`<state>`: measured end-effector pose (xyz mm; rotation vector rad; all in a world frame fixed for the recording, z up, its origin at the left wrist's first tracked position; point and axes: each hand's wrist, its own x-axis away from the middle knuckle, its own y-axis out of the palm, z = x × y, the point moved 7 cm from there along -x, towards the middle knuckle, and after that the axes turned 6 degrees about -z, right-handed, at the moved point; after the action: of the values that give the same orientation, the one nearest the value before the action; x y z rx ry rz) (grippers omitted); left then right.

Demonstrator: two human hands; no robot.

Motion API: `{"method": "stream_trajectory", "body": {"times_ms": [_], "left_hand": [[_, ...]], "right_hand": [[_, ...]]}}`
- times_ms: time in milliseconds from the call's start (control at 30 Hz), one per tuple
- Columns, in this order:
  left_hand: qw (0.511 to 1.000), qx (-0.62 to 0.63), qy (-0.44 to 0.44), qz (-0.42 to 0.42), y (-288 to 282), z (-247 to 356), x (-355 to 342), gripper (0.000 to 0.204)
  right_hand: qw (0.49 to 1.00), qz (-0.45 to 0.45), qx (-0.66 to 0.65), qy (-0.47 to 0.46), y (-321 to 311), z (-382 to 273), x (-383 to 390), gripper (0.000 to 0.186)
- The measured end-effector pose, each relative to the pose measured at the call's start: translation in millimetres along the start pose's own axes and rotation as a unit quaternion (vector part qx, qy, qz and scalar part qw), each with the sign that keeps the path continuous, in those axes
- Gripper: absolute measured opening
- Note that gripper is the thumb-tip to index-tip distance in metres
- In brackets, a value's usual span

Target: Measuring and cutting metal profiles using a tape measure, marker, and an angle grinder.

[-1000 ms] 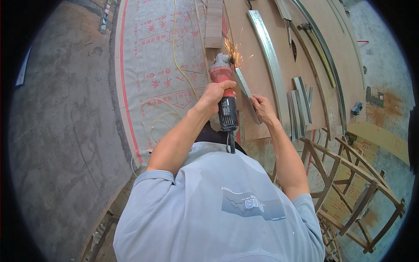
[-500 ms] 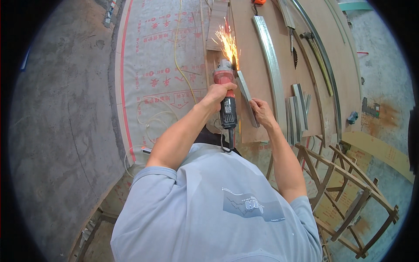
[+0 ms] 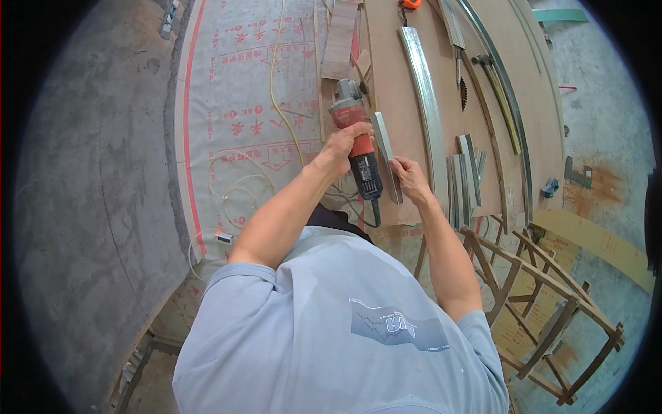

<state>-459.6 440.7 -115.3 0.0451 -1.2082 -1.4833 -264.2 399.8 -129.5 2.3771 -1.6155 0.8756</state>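
Note:
My left hand [image 3: 341, 146] is wrapped around the red and black body of an angle grinder [image 3: 364, 174]. Its grey metal head and disc point away from me, and the disc is apart from the metal. Just to the right, my right hand [image 3: 410, 178] grips a short piece of metal channel [image 3: 385, 148] by its edge, near its lower end. The channel lies along the near left part of the wooden board [image 3: 407, 124]. The grinder's cord loops down toward my body. Where my right fingers meet the metal, they are partly hidden.
A longer metal channel [image 3: 427, 103] lies right of my right hand, beside several short metal pieces [image 3: 465, 176]. Farther right are a hammer [image 3: 498, 96] and a curved metal strip [image 3: 514, 103]. A wooden sawhorse [image 3: 545, 283] stands at lower right. Yellow cord [image 3: 279, 96] crosses the printed floor sheet.
The sparks have stopped. My left hand has tilted the grinder, and its head has moved left and up, away from the end of the metal channel, which my right hand still grips.

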Motion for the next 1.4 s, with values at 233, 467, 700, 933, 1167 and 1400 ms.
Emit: {"method": "stream_trajectory", "body": {"times_ms": [233,467,700,933,1167,1400], "left_hand": [[0.999,-0.013,0.023,0.030,-1.4,-21.4,-18.0,0.019],[0.999,-0.012,0.017,0.038,-4.3,-27.0,-21.1,0.018],[0.999,-0.010,0.020,0.029,-2.6,-28.5,-22.3,0.017],[0.999,-0.013,0.021,0.023,-4.7,-27.8,-24.1,0.017],[1.000,0.001,0.001,0.007,-2.1,-31.0,-21.7,0.016],[1.000,0.006,0.008,0.011,-3.2,-40.9,-22.3,0.012]], "right_hand": [[0.999,-0.012,-0.046,0.024,1.5,8.3,-1.1,0.029],[0.999,0.000,-0.034,0.021,-0.1,10.1,-1.0,0.028],[0.998,0.006,-0.067,0.019,-1.7,24.1,-3.1,0.029],[0.999,0.008,-0.038,0.024,0.6,15.7,-0.9,0.028],[0.999,0.028,-0.024,0.002,1.1,3.3,1.8,0.026],[0.998,0.008,-0.065,0.024,0.1,20.1,-2.3,0.025]]}}
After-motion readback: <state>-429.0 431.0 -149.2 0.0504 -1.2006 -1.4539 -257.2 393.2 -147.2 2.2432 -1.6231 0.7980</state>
